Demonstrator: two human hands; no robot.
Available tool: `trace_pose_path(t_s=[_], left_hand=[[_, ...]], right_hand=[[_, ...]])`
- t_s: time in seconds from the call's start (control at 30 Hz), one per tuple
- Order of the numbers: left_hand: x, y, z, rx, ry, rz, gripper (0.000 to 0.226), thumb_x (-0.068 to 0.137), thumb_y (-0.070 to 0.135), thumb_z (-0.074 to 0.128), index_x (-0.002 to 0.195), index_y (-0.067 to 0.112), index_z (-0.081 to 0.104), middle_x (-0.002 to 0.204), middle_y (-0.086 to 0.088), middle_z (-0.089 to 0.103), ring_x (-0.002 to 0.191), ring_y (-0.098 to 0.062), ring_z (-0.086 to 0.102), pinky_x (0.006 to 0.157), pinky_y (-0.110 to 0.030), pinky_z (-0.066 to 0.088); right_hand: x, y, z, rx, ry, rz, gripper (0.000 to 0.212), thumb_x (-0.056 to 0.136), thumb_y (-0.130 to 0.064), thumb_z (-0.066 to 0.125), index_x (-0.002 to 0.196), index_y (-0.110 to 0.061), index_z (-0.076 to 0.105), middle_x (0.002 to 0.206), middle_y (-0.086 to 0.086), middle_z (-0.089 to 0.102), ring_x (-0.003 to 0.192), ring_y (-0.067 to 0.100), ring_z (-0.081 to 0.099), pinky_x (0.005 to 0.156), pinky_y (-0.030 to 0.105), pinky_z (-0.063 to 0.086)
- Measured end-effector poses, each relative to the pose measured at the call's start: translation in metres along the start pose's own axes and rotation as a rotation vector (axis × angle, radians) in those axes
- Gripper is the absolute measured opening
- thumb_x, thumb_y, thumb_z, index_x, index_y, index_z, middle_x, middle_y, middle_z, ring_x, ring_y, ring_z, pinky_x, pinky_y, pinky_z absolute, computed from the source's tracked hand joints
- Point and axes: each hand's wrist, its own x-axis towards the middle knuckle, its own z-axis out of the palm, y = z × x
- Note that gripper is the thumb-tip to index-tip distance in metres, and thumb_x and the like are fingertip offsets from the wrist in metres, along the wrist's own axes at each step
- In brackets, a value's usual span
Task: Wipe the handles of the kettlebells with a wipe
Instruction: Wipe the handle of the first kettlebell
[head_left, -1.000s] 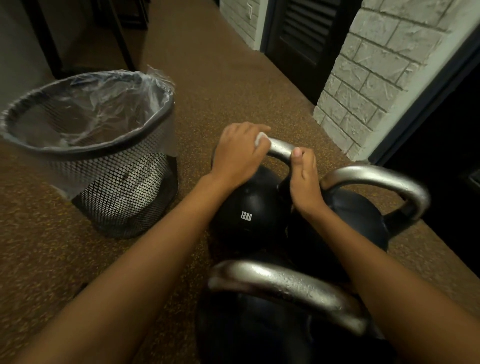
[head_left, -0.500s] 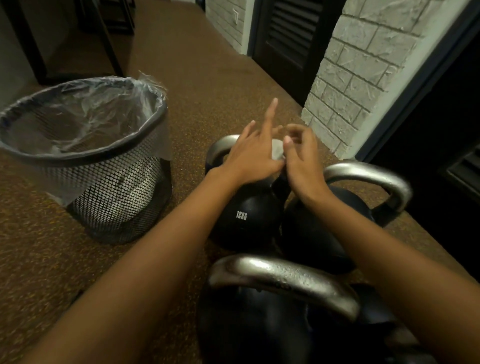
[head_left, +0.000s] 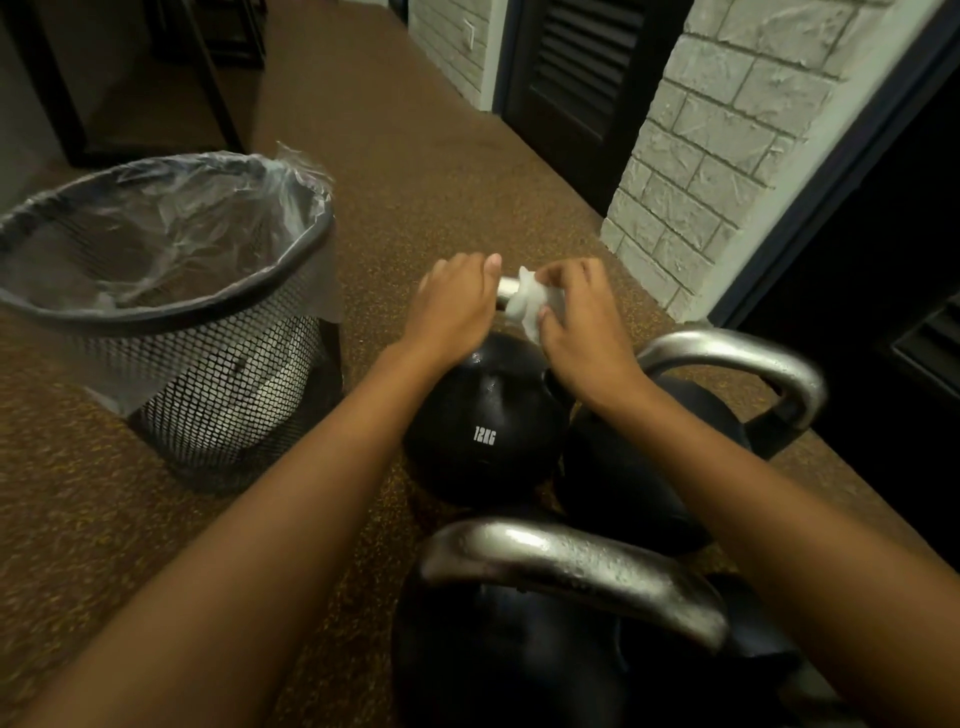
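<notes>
— So, where is the wipe (head_left: 530, 301)?
— Bunched round the handle (head_left: 505, 286) of the 12KG kettlebell (head_left: 483, 415), on the floor (head_left: 415, 182). A second kettlebell (head_left: 623, 467) sits just right of it, a third kettlebell (head_left: 509, 665) nearer.
— And the hands?
— Close together. The left hand (head_left: 457, 306) curls over the handle's left end; the right hand (head_left: 582, 322) pinches the wipe against the bar.
— Anything else?
— A lined mesh bin (head_left: 156, 317) on the left.
</notes>
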Motion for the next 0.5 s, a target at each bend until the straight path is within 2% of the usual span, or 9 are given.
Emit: trace_pose_path(t_s=[0.1, 0.17, 0.23, 0.33, 0.4, 0.5], left_hand=[[0.005, 0.000, 0.006, 0.026, 0.077, -0.018, 0.046, 0.102, 0.029, 0.020, 0.102, 0.004, 0.059, 0.105, -0.016, 0.061, 0.101, -0.031, 0.052, 0.088, -0.041, 0.037], [0.005, 0.000, 0.007, 0.006, 0.114, -0.032, 0.047, 0.102, 0.028, 0.020, 0.101, 0.003, 0.060, 0.104, -0.017, 0.062, 0.101, -0.033, 0.053, 0.089, -0.042, 0.038], [0.005, 0.001, 0.007, -0.008, 0.111, -0.046, 0.048, 0.102, 0.028, 0.019, 0.101, 0.003, 0.060, 0.106, -0.017, 0.062, 0.104, -0.032, 0.053, 0.093, -0.044, 0.038], [0.005, 0.001, 0.007, -0.044, 0.088, -0.066, 0.049, 0.102, 0.029, 0.017, 0.102, 0.003, 0.059, 0.108, -0.017, 0.061, 0.108, -0.032, 0.052, 0.098, -0.046, 0.036], [0.005, 0.002, 0.006, -0.057, 0.087, -0.086, 0.049, 0.102, 0.030, 0.017, 0.104, 0.003, 0.059, 0.111, -0.017, 0.061, 0.110, -0.032, 0.050, 0.099, -0.045, 0.035], [0.005, 0.004, 0.007, -0.055, 0.094, -0.118, 0.049, 0.102, 0.030, 0.018, 0.111, 0.004, 0.058, 0.117, -0.016, 0.058, 0.114, -0.031, 0.047, 0.099, -0.041, 0.030]], right_hand=[[0.000, -0.005, 0.004, -0.018, 0.030, 0.022, 0.020, 0.089, -0.005, 0.043, 0.108, -0.006, 0.048, 0.114, 0.011, 0.047, 0.102, 0.026, 0.047, 0.085, 0.038, 0.040], [0.000, -0.013, 0.010, -0.096, 0.034, -0.029, 0.011, 0.093, -0.010, 0.042, 0.103, -0.007, 0.047, 0.104, 0.008, 0.048, 0.095, 0.024, 0.047, 0.079, 0.034, 0.036], [0.003, -0.021, 0.017, -0.210, 0.007, -0.132, 0.013, 0.091, -0.008, 0.046, 0.103, -0.008, 0.047, 0.099, 0.005, 0.049, 0.095, 0.022, 0.047, 0.086, 0.032, 0.033], [0.012, -0.024, 0.022, -0.362, -0.060, -0.218, 0.026, 0.092, -0.011, 0.046, 0.117, -0.008, 0.047, 0.106, 0.006, 0.056, 0.103, 0.023, 0.050, 0.105, 0.035, 0.026], [0.016, -0.017, 0.022, -0.411, -0.055, -0.240, 0.023, 0.097, -0.016, 0.037, 0.114, -0.009, 0.050, 0.105, 0.008, 0.057, 0.100, 0.026, 0.052, 0.104, 0.038, 0.027], [0.017, -0.006, 0.020, -0.394, -0.009, -0.192, 0.032, 0.102, -0.025, 0.025, 0.100, -0.008, 0.052, 0.093, 0.007, 0.055, 0.090, 0.024, 0.050, 0.096, 0.036, 0.031]])
